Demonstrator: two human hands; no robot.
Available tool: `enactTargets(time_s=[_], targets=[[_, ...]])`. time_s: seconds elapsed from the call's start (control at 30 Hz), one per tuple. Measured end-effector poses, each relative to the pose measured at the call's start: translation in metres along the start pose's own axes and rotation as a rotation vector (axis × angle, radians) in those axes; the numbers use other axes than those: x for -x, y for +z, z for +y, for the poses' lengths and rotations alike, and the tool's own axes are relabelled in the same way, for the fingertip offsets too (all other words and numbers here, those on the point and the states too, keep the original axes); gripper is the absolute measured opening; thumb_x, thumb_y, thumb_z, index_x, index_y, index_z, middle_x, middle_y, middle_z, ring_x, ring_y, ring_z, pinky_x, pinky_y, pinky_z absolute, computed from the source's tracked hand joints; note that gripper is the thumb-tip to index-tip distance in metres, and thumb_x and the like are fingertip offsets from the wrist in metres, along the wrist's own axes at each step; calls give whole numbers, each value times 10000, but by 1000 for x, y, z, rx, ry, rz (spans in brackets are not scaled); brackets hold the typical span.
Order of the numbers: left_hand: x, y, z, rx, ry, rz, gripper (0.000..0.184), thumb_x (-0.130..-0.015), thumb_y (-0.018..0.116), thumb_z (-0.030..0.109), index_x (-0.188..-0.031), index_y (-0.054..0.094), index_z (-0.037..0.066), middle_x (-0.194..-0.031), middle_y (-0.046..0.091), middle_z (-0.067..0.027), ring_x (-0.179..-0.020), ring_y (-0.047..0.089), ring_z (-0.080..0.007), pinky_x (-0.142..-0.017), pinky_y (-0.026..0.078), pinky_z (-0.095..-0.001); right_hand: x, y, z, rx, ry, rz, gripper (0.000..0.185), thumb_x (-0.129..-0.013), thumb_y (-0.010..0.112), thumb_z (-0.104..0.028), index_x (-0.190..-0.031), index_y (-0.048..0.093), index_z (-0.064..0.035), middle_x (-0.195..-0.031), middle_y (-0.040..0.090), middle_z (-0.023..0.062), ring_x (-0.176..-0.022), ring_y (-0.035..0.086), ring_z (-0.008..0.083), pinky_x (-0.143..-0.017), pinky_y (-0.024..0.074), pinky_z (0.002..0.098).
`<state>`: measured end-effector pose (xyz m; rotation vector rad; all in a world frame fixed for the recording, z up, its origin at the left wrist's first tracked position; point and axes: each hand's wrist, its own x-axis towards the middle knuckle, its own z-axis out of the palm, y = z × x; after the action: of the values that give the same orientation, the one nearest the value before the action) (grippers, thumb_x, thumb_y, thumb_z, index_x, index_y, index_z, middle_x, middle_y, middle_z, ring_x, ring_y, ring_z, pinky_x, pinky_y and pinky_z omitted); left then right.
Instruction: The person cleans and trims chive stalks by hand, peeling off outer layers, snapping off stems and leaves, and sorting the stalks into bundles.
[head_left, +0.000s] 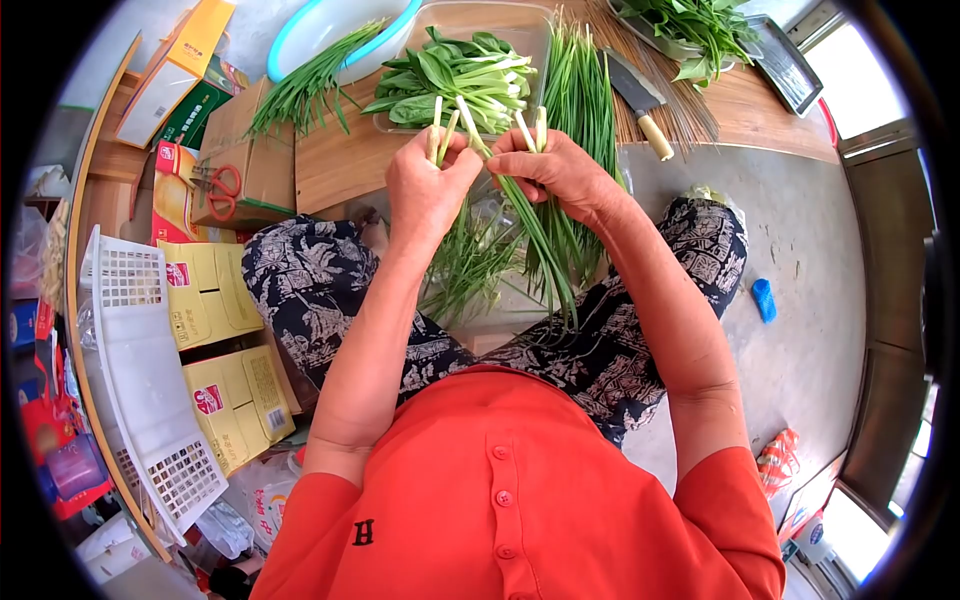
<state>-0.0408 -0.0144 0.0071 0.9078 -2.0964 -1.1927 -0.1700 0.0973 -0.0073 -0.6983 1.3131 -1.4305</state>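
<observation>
Several garlic chive stalks (530,228) are held in front of me, pale ends up and long green leaves hanging down between my knees. My left hand (425,180) is closed around some of them, pale ends poking out above the fingers. Close by on the right, my right hand (560,175) pinches others, with two pale ends above its thumb. The hands nearly meet over one stalk that crosses between them. Behind them stands a clear tray of leafy greens (455,75). A long bundle of chives (583,90) lies right of the tray.
A cleaver (635,85) with a wooden handle lies on the wooden board (340,155), right of the chives. More chives hang from a blue-rimmed basin (375,45). Red-handled scissors (222,190) stick out by a cardboard box (250,140). Loose greens (465,265) lie below my hands.
</observation>
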Motion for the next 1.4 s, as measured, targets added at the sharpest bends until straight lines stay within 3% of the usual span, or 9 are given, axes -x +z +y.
enactTargets(time_s=[0.23,0.3,0.5,0.67,0.77,0.8,0.87,1.0,1.4], targets=[[3,-9,4,-110,50,17,147,-698,649,156,-749,613,22,-639,622,-87,-601,611,-198,-614,488,-337,0,-2,3,-26,26,-41,139,-804,673,-162,-789,601,-45,-651,586,11,-464,419,56,-431,304,208],[4,-15,10,-189,-33,-99,159,-717,653,169,-775,621,25,-658,611,-43,-605,554,-116,-599,464,-296,2,0,2,-16,31,-31,134,-805,670,-158,-789,600,-44,-653,587,12,-463,419,55,-431,304,208],[0,-23,11,-256,56,-91,169,-724,635,178,-810,597,38,-650,589,-47,-601,542,-129,-605,457,-302,2,0,-1,-5,29,-30,122,-805,662,-151,-792,600,-46,-663,599,14,-450,414,51,-426,302,200],[-7,-37,-3,-408,81,-43,149,-757,587,171,-834,572,44,-664,565,-145,-595,552,-292,-605,450,-375,4,-13,-2,-33,65,-49,109,-807,658,-141,-816,602,-48,-681,613,19,-451,419,46,-425,301,193],[-14,-50,-25,-212,-42,-73,146,-773,605,144,-885,614,50,-637,566,-21,-570,545,-115,-509,418,-264,8,-21,-8,-71,74,-72,109,-823,662,-140,-836,606,-48,-707,625,25,-468,431,39,-426,296,189],[-13,-51,-21,-214,-44,-72,146,-773,605,144,-885,614,50,-637,566,-21,-570,545,-115,-509,418,-264,9,-20,-10,-97,66,-86,115,-831,666,-149,-838,609,-50,-716,628,26,-474,434,36,-426,290,187],[-10,-50,-8,334,-246,-290,150,-809,647,133,-916,636,28,-694,579,-3,-570,512,-91,-483,385,-239,10,-16,-10,-120,66,-130,150,-841,684,-188,-859,624,-52,-742,637,27,-496,444,37,-435,290,189],[-4,-39,5,621,-282,-492,270,-862,660,170,-1064,617,-5,-757,569,11,-590,452,-25,-431,272,-155,9,-3,-6,-156,81,-208,184,-834,696,-222,-873,647,-50,-759,644,36,-536,457,48,-456,306,199],[0,-27,1,373,-237,-387,155,-846,671,151,-916,644,14,-646,547,30,-521,446,-18,-429,280,-166,3,12,6,115,-124,-20,159,-819,713,-159,-861,606,-49,-745,639,12,-562,491,42,-481,380,191]])
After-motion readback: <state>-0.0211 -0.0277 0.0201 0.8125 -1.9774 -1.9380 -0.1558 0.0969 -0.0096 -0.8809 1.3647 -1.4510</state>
